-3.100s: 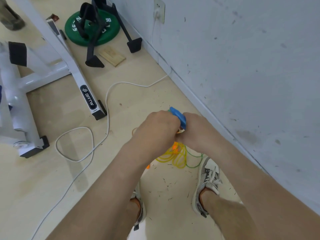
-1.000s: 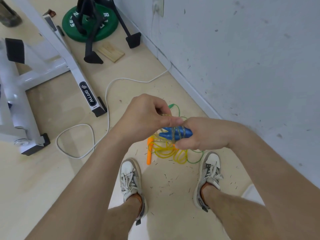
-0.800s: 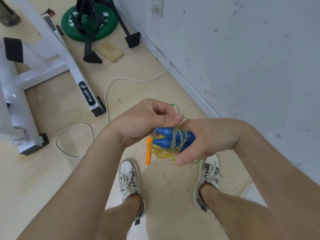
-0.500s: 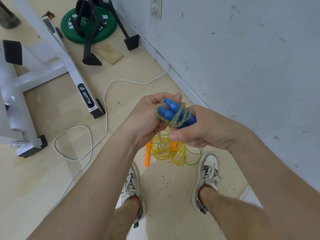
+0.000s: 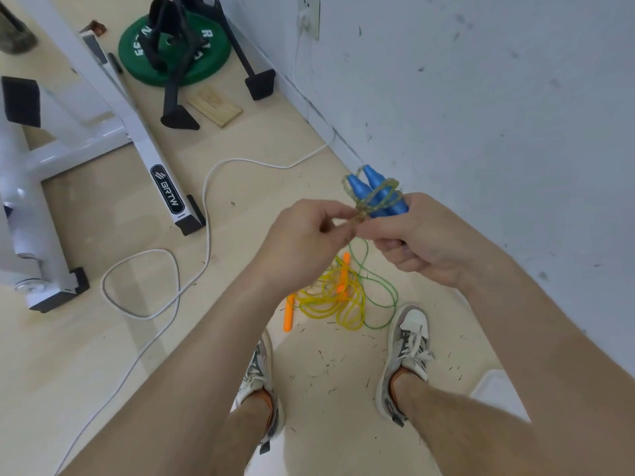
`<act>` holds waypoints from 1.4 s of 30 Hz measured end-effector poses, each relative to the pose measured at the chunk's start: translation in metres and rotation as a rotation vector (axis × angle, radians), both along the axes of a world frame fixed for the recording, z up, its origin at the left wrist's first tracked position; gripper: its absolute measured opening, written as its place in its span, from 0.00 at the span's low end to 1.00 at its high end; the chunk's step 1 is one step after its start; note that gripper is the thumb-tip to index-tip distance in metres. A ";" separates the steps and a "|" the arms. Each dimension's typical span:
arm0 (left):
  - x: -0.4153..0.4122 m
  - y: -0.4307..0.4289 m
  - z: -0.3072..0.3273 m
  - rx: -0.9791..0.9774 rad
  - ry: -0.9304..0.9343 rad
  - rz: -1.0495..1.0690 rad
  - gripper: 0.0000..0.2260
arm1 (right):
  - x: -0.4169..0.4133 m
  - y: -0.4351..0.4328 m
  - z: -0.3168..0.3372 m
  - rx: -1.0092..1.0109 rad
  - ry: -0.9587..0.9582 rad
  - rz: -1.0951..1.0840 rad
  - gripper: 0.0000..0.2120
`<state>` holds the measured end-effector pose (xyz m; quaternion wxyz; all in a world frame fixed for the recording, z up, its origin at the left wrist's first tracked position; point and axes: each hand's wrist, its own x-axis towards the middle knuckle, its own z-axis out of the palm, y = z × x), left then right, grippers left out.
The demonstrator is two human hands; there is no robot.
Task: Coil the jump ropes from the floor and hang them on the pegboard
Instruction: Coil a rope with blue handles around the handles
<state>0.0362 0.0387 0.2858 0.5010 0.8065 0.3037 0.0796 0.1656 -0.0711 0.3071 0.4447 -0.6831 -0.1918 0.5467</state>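
My right hand [image 5: 417, 237] grips the two blue handles [image 5: 378, 195] of a jump rope, tips pointing up and away, with its pale cord wound around them. My left hand [image 5: 305, 240] pinches the loose end of that cord [image 5: 359, 214] just left of the handles. On the floor below lies a tangled yellow jump rope [image 5: 330, 302] with orange handles [image 5: 288, 316], and a thin green rope [image 5: 381, 286] loops beside it. No pegboard is in view.
The grey wall [image 5: 481, 115] runs along the right. A white machine frame [image 5: 144, 142] stands at left, with a white power cable [image 5: 154, 269] snaking over the floor. A green weight plate [image 5: 209, 60], black stand feet and a wooden block [image 5: 214, 106] lie at the back. My shoes [image 5: 407, 345] stand below.
Both hands have risen and moved apart slightly. The blue handles now point up from my right hand, and my left hand has shifted from wrapping the cord to pinching its end.
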 end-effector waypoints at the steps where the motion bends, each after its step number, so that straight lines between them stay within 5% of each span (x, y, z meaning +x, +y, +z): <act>1: -0.001 -0.003 0.001 0.203 0.082 -0.078 0.05 | 0.001 0.001 -0.002 -0.062 -0.099 -0.014 0.13; 3: -0.004 -0.011 0.006 0.543 0.211 -0.217 0.07 | 0.000 0.003 -0.007 -0.194 -0.316 0.011 0.11; 6: -0.003 -0.013 0.012 0.746 0.168 -0.301 0.07 | -0.006 0.007 -0.013 -0.326 -0.560 0.178 0.10; 15: -0.004 -0.011 0.011 0.627 0.153 -0.480 0.06 | -0.022 0.007 -0.026 -0.489 -0.699 0.709 0.09; 23: -0.008 -0.005 0.016 0.324 0.128 -0.320 0.06 | -0.028 0.003 -0.024 -0.404 -0.499 0.925 0.12; 29: -0.009 0.010 0.014 -0.018 0.097 -0.233 0.05 | -0.021 -0.001 -0.007 -0.195 -0.259 0.813 0.07; 34: -0.013 0.013 0.012 -0.387 0.033 -0.171 0.15 | -0.017 -0.005 -0.002 -0.057 -0.228 0.729 0.06; 37: -0.011 0.012 0.013 -0.565 -0.011 -0.066 0.11 | -0.014 -0.006 0.003 0.025 -0.186 0.627 0.06; 42: -0.010 0.010 0.007 -0.580 -0.023 0.065 0.14 | -0.008 -0.006 0.004 0.132 -0.041 0.423 0.09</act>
